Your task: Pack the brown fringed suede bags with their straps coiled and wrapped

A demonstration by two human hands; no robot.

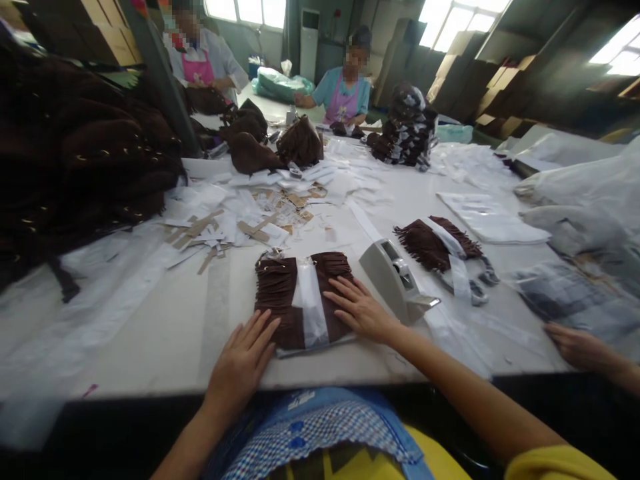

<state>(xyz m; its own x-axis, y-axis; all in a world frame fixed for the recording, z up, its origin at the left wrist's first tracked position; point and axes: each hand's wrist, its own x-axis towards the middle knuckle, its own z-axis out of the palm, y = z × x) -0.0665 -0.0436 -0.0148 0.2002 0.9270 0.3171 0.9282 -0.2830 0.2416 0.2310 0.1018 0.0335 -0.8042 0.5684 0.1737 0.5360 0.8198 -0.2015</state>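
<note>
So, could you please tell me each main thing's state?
Dark brown fringed bag: flat, white band across it
Left hand: open, fingers on the bag's left side
Right hand: open, on its right side
Grey wedge-shaped tape dispenser: standing beside the bag
Second dark brown fringed bag: lying down, banded in white
Thin white rectangular stack: lying flat
White and tan scraps: scattered

A green plastic bag (283, 87) lies before a tall white unit (309, 50) and window (273, 12).
</note>
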